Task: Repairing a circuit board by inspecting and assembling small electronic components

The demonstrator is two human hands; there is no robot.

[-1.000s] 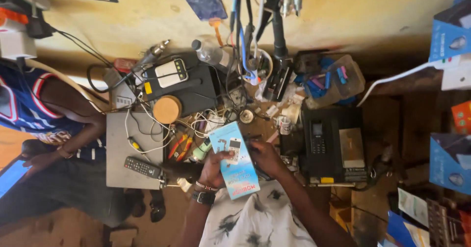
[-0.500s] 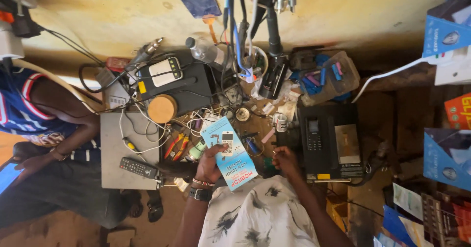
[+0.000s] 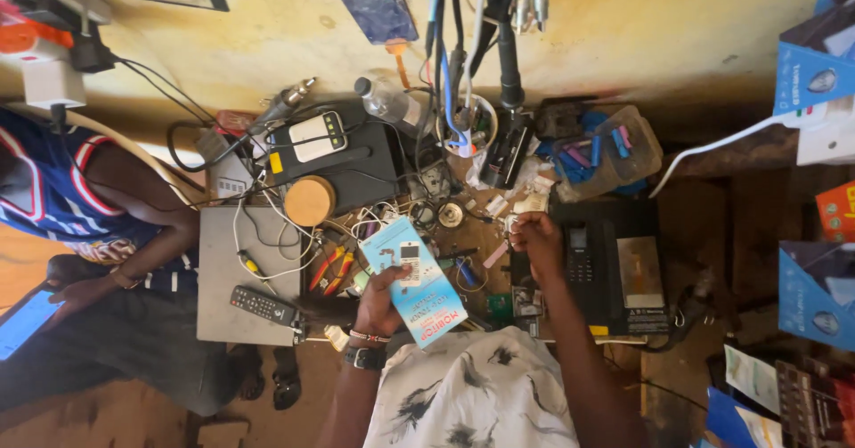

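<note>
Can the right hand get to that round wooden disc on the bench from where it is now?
Probably yes, with a stretch. The right hand is closed near small parts at the bench's middle, and the round wooden disc lies uncovered on its left. The light blue box in the left hand and loose cables lie between.

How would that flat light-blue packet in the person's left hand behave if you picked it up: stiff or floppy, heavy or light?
The light-blue packet probably feels light: the left hand holds it up by one edge alone. It looks fairly stiff, since it stays flat without sagging. Its surface seems glossy, so it may be a little slippery.
</note>
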